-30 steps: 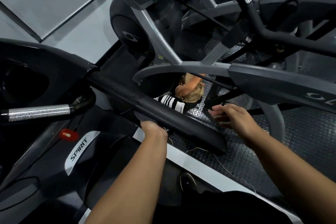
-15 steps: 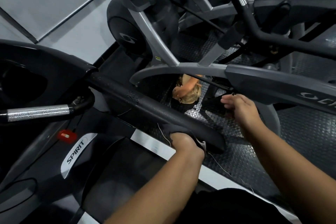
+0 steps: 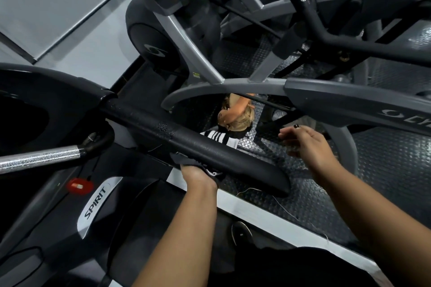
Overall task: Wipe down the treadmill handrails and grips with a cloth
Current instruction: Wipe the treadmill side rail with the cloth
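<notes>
While I watched: left hand (image 3: 198, 173) clamped dark cloth (image 3: 186, 158) under padded handrail (image 3: 210, 144), rail axis running console to free end lower right; right hand (image 3: 307, 144) loosely spread, off rail.

Head-worn wide view looks steeply down, close over the handrail (image 3: 196, 144).

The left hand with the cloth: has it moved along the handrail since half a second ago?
Yes. The left hand slid back up the handrail, away from its free end.

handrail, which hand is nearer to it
Left. The left hand presses a dark cloth against the handrail; the right hand hovers clear beyond it, empty.
</notes>
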A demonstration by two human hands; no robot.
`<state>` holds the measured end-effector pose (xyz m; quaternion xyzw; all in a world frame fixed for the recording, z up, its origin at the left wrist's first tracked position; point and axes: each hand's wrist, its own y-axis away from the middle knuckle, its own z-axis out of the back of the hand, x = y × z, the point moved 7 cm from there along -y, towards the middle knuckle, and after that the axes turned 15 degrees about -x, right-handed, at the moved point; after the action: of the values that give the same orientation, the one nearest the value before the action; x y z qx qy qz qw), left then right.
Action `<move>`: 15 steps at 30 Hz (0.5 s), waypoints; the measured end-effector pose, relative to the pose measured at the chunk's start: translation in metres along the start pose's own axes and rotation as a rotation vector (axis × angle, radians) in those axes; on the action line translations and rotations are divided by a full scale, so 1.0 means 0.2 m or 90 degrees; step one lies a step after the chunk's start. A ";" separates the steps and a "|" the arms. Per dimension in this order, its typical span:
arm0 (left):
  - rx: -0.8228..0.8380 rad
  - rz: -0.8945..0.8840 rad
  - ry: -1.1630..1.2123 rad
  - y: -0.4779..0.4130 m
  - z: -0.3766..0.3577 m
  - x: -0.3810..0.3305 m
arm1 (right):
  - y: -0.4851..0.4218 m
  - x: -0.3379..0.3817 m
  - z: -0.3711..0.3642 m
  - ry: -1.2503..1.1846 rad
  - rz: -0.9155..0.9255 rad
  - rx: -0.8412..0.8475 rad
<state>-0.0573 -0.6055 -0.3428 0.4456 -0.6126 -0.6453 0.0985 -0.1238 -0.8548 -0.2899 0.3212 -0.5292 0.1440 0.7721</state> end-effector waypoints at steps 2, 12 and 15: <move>-0.003 0.005 -0.018 -0.01 -0.02 0.04 | 0.01 -0.01 0.02 0.006 -0.003 0.009; 0.052 0.250 -0.157 0.30 0.02 0.55 | 0.00 -0.02 0.11 -0.014 -0.002 -0.047; 0.123 0.351 -0.152 0.42 0.02 0.62 | 0.01 0.01 0.11 -0.028 0.006 -0.063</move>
<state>-0.1673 -0.7059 -0.3251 0.1908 -0.7760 -0.5810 0.1546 -0.1397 -0.8690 -0.2818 0.2834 -0.5540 0.1144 0.7744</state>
